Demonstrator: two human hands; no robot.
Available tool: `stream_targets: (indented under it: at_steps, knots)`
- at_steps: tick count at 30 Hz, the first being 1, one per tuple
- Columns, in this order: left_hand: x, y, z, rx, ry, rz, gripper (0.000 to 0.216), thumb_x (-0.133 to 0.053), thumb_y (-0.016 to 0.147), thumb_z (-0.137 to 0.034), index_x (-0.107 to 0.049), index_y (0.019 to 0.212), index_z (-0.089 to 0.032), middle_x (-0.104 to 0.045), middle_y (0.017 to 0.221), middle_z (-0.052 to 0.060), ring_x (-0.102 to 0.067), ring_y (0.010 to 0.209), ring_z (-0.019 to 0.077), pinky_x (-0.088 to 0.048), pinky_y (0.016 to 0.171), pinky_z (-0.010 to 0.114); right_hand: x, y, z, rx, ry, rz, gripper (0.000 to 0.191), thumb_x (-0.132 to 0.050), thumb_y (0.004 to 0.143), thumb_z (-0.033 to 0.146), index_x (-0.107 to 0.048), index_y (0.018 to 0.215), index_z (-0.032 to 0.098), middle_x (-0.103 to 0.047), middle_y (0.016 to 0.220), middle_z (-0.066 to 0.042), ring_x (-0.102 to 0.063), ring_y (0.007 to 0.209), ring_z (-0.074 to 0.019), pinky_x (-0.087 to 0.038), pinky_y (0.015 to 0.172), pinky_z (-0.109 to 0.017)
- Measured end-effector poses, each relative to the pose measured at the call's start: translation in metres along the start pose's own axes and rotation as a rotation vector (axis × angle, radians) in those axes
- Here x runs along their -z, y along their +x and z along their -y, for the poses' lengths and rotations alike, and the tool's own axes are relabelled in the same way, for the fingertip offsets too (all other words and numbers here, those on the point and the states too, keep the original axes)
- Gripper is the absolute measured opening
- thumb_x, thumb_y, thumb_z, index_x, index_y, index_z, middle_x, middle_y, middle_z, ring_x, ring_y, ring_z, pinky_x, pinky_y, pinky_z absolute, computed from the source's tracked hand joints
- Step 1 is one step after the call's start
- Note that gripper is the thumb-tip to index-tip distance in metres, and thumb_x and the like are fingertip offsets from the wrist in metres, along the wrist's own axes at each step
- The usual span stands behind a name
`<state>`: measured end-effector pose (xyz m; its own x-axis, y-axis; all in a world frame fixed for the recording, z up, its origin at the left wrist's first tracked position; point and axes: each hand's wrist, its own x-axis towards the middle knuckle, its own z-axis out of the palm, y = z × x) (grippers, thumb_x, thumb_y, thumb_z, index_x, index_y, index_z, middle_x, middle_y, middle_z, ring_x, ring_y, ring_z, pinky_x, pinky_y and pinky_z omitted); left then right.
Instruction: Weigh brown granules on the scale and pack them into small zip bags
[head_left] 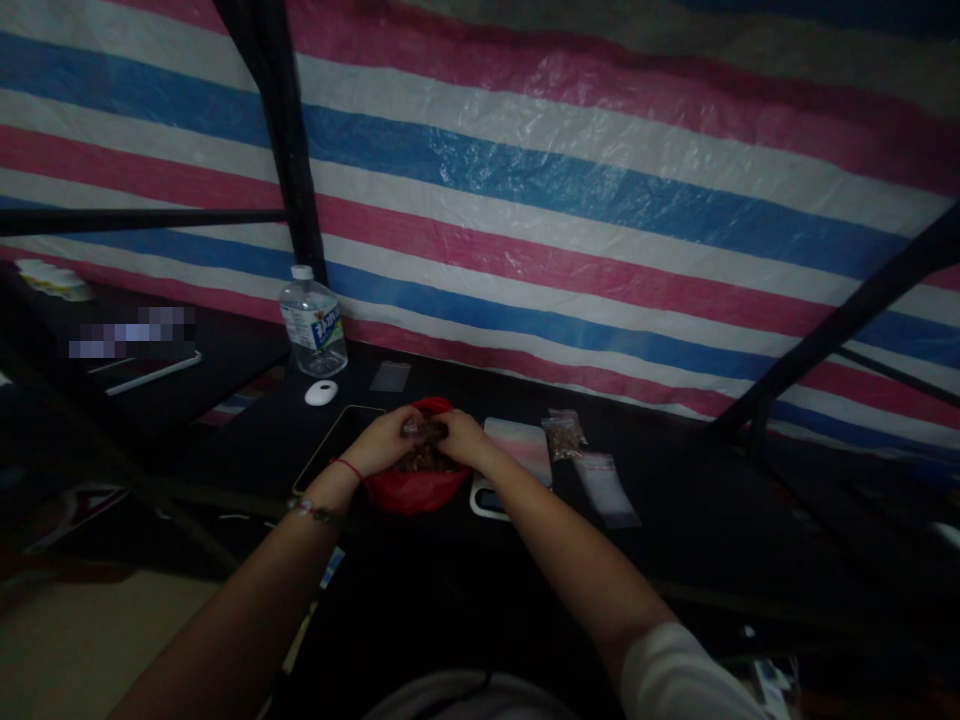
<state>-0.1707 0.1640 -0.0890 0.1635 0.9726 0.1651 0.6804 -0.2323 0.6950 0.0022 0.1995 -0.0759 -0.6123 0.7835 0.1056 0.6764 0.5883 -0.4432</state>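
My left hand (pixel 382 440) and my right hand (pixel 461 437) meet over a red plastic bag (pixel 416 488) on a dark table (pixel 675 480). The bag holds brownish loose bits. Both hands have their fingers pinched on a small clear pouch (pixel 422 429) held between them above the bag's mouth. A red string and a bead bracelet circle my left wrist.
A small digital scale (pixel 517 450) sits right of the bag, with a filled little zip bag (pixel 565 435) and empty zip bags (pixel 609 488) beyond it. A phone (pixel 336 440), a white mouse (pixel 321 393) and a water bottle (pixel 313 325) stand left. A striped tarp (pixel 600 200) backs the table.
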Motion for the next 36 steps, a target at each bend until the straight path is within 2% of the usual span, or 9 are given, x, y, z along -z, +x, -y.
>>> stream_targets:
  at_steps: [6,12,16,18,21,26,31,36]
  knots:
    - [0.009,-0.004,-0.007,-0.055,-0.139,-0.088,0.030,-0.056,0.073,-0.032,-0.059,0.099,-0.019,-0.067,0.100,0.004,-0.063,0.092,0.0189,-0.047,0.085,0.030,-0.002,-0.001,-0.002,-0.065,0.246,-0.053,0.036,-0.067,0.063,0.014,-0.067,0.098,0.019,-0.069,0.095,-0.002,-0.062,0.086,-0.0183,-0.047,0.076,-0.026]
    - [0.019,-0.013,-0.019,-0.104,-0.261,-0.061,0.033,-0.059,0.075,-0.035,-0.057,0.102,-0.017,-0.066,0.103,0.006,-0.062,0.094,0.0185,-0.048,0.086,0.031,-0.004,-0.004,-0.003,-0.127,0.370,-0.082,0.043,-0.072,0.060,0.015,-0.064,0.102,0.018,-0.068,0.098,-0.002,-0.062,0.089,-0.0188,-0.048,0.081,-0.029]
    - [0.021,-0.015,-0.021,-0.102,-0.369,-0.111,0.037,-0.061,0.075,-0.039,-0.056,0.105,-0.017,-0.065,0.108,0.009,-0.061,0.098,0.0207,-0.047,0.091,0.037,-0.008,-0.006,-0.002,-0.031,0.490,-0.145,0.056,-0.070,0.061,0.009,-0.059,0.114,0.020,-0.065,0.111,-0.003,-0.061,0.099,-0.0181,-0.046,0.089,-0.031]
    - [0.021,-0.015,-0.020,-0.114,-0.397,-0.142,0.039,-0.062,0.074,-0.040,-0.056,0.104,-0.016,-0.065,0.107,0.010,-0.061,0.097,0.0218,-0.047,0.090,0.040,-0.010,-0.007,-0.001,0.005,0.528,-0.142,0.054,-0.069,0.062,0.009,-0.060,0.114,0.020,-0.066,0.110,-0.003,-0.061,0.099,-0.0178,-0.047,0.091,-0.031]
    - [0.021,-0.014,-0.017,-0.102,-0.363,-0.188,0.037,-0.063,0.073,-0.041,-0.057,0.101,-0.016,-0.066,0.101,0.008,-0.062,0.092,0.0212,-0.048,0.086,0.038,-0.012,-0.009,-0.002,-0.029,0.539,-0.152,0.047,-0.070,0.062,0.010,-0.063,0.108,0.020,-0.068,0.104,-0.002,-0.063,0.094,-0.0181,-0.048,0.088,-0.033]
    - [0.019,-0.015,-0.012,0.002,-0.250,-0.248,0.044,-0.066,0.069,-0.045,-0.056,0.102,-0.017,-0.066,0.096,0.006,-0.064,0.086,0.0211,-0.050,0.080,0.034,-0.009,-0.014,-0.001,-0.070,0.461,-0.156,0.047,-0.072,0.061,0.012,-0.064,0.106,0.021,-0.068,0.101,-0.002,-0.064,0.092,-0.0192,-0.049,0.086,-0.034]
    - [0.010,-0.018,-0.014,0.024,-0.186,-0.204,0.054,-0.067,0.067,-0.050,-0.056,0.108,-0.017,-0.067,0.098,0.008,-0.065,0.088,0.0226,-0.050,0.081,0.036,-0.001,-0.021,-0.001,-0.055,0.394,-0.237,0.048,-0.069,0.062,0.011,-0.063,0.108,0.024,-0.067,0.107,-0.002,-0.062,0.099,-0.0194,-0.047,0.089,-0.033]
    - [0.003,-0.023,-0.022,-0.041,-0.170,-0.169,0.053,-0.065,0.069,-0.052,-0.056,0.106,-0.016,-0.067,0.098,0.007,-0.064,0.086,0.0213,-0.050,0.080,0.035,0.017,-0.043,-0.015,-0.128,0.338,-0.273,0.044,-0.071,0.063,0.016,-0.064,0.106,0.021,-0.068,0.102,-0.003,-0.063,0.093,-0.0194,-0.049,0.084,-0.032]
